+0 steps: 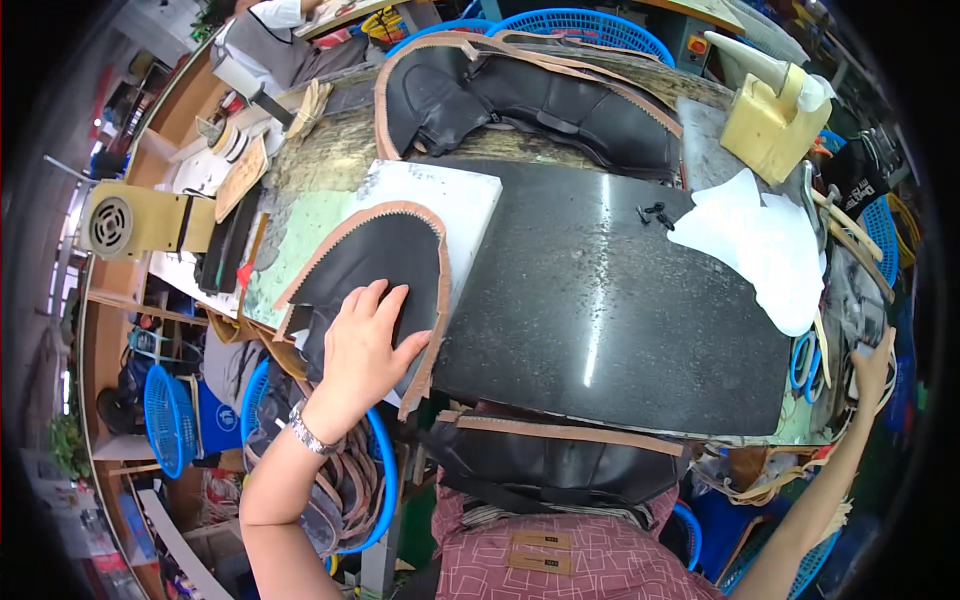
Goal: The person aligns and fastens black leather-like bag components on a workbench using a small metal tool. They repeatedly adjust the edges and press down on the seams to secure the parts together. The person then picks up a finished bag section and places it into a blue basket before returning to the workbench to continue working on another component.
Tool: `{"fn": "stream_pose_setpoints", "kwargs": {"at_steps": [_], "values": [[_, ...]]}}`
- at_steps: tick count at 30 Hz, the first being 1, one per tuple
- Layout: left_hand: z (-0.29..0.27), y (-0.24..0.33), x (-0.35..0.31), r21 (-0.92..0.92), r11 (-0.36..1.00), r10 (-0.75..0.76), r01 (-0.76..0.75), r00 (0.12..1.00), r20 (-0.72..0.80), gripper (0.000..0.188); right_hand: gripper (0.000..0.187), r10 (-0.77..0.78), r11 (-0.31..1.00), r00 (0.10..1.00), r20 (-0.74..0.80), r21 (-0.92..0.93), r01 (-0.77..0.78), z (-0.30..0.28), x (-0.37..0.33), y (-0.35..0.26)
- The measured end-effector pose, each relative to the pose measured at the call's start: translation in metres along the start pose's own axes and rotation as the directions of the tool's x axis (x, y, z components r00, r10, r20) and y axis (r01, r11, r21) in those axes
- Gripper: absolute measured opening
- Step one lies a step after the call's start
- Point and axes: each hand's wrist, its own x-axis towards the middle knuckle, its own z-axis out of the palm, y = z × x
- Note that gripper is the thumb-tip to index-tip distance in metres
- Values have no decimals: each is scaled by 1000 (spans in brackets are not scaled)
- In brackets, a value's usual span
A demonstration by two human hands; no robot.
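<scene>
My left hand (365, 345), with a metal watch at the wrist, lies with fingers spread on a black leather piece (390, 250). A brown strip with a zigzag inner edge (443, 270) runs round that piece, which rests partly on a white board (470, 195). Far out at the right edge, my right hand (872, 368) is closed about something pale among cluttered items; what it is I cannot make out. Another black piece with a brown strip (570, 455) lies across my lap. Beyond the board, more black leather pieces with brown edging (540, 95) are heaped.
A dark slab (610, 300) covers the table's middle, with small black bits (655, 214) on it. White sheets (755, 240), blue-handled scissors (803, 362) and a yellow container (768, 128) stand right. A machine (130, 220) is left; a blue basket (385, 480) holds strips below.
</scene>
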Motion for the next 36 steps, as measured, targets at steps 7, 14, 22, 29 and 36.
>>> {"fn": "stream_pose_setpoints", "kwargs": {"at_steps": [7, 14, 22, 29, 36], "values": [[11, 50, -23, 90, 994, 60, -62, 998, 33, 50, 86, 170, 984, 976, 132, -72, -162, -25, -34, -17], [-35, 12, 21, -869, 401, -235, 290, 949, 208, 9, 42, -79, 892, 994, -81, 439, 107, -100, -66, -169], [75, 160, 30, -890, -72, 48, 450, 893, 448, 11, 72, -612, 240, 422, 669, 665, -707, -99, -172, -372], [100, 155, 16, -858, -390, -69, 335, 918, 390, 10, 28, -615, 386, 739, -275, 712, 587, -93, -187, -383], [69, 133, 29, -861, 474, -43, 185, 981, 188, 12, 17, -727, 439, 670, 148, 851, 288, -96, -170, -395]]}}
